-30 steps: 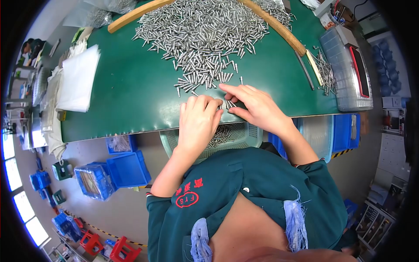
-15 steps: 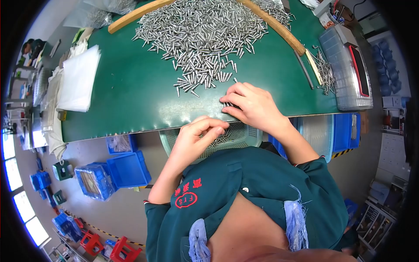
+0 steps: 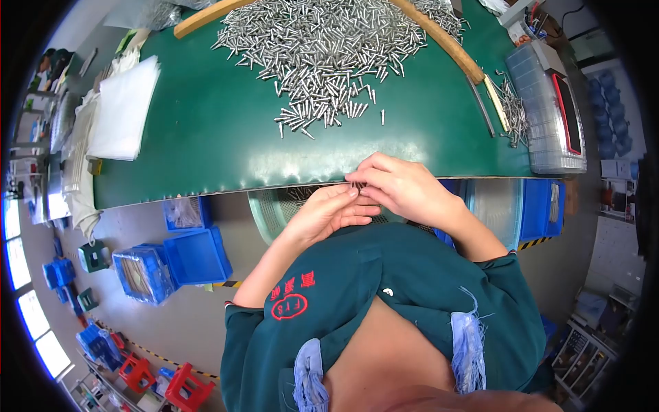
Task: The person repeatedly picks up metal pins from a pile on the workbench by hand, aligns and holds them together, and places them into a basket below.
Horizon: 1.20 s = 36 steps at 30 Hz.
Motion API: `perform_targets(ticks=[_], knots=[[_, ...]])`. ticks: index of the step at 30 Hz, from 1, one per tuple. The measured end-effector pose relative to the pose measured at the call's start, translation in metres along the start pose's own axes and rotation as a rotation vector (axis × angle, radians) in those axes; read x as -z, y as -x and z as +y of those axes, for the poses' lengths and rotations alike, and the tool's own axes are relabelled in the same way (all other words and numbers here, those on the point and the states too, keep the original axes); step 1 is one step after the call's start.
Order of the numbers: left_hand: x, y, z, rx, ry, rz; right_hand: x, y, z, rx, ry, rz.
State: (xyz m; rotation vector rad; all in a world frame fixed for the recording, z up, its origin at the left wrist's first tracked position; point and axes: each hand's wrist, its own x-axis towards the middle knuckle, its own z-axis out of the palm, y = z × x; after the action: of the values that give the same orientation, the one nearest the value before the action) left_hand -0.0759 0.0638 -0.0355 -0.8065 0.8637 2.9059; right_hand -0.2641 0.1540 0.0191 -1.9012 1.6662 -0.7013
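Note:
A wide heap of small silver metal pins [image 3: 322, 41] lies on the green tabletop [image 3: 206, 137], thinning out toward me. One loose pin [image 3: 383, 117] lies apart at its near right side. My left hand [image 3: 329, 214] and my right hand [image 3: 405, 190] meet at the table's front edge. Between their fingertips a few small metal pins [image 3: 358, 185] show, partly covered. The right fingers are closed on them from above; the left thumb presses against them from below, its other fingers curled beneath. Under the hands a pale green basket [image 3: 264, 218] holds more pins, mostly hidden.
Wooden strips [image 3: 443, 38] flank the heap. White sheets [image 3: 123, 110] lie at the left. Long thin metal rods [image 3: 509, 113] and a clear plastic box [image 3: 539, 110] are at the right. Blue bins [image 3: 199, 254] stand on the floor below left.
My right hand has drawn back from the tabletop to the front edge, bringing pins to the left hand. The left hand has turned and moved slightly right, and the fingertips now meet.

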Motion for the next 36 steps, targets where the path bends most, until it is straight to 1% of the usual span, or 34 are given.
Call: perform_targets(ticks=[3,6,8,11,15,24,27,30,32,33,34,36], knots=[[0.001,-0.001,-0.003,-0.024,-0.118,0.035,-0.002,0.001,-0.003,0.018,0.012,0.056],[-0.004,0.005,0.001,-0.074,-0.256,0.069,0.003,0.001,-0.007,-0.094,-0.106,0.015],[-0.01,0.012,0.009,-0.144,-0.382,0.082,0.002,0.0,-0.004,-0.089,-0.184,0.029],[-0.018,0.018,0.018,-0.206,-0.464,0.126,0.004,-0.003,0.001,-0.104,-0.367,0.038],[-0.026,0.02,0.028,-0.21,-0.481,0.14,0.003,-0.005,0.005,-0.096,-0.54,0.06],[-0.026,0.019,0.032,-0.206,-0.467,0.156,0.005,-0.008,0.005,-0.122,-0.627,0.068],[-0.024,0.017,0.034,-0.193,-0.498,0.141,0.007,-0.01,0.0,-0.164,-0.567,0.091],[-0.025,0.016,0.035,-0.205,-0.581,0.149,0.0,-0.014,0.0,-0.1,-0.509,0.138],[-0.027,0.017,0.038,-0.226,-0.623,0.16,-0.007,-0.015,0.006,-0.191,-0.814,0.136],[-0.028,0.019,0.039,-0.239,-0.593,0.142,-0.008,-0.017,0.009,-0.237,-0.966,0.133],[-0.029,0.023,0.042,-0.252,-0.563,0.125,0.005,-0.02,0.005,-0.386,-1.018,0.056],[-0.029,0.028,0.047,-0.292,-0.56,0.12,0.006,-0.018,0.02,-0.396,-1.529,-0.01]])
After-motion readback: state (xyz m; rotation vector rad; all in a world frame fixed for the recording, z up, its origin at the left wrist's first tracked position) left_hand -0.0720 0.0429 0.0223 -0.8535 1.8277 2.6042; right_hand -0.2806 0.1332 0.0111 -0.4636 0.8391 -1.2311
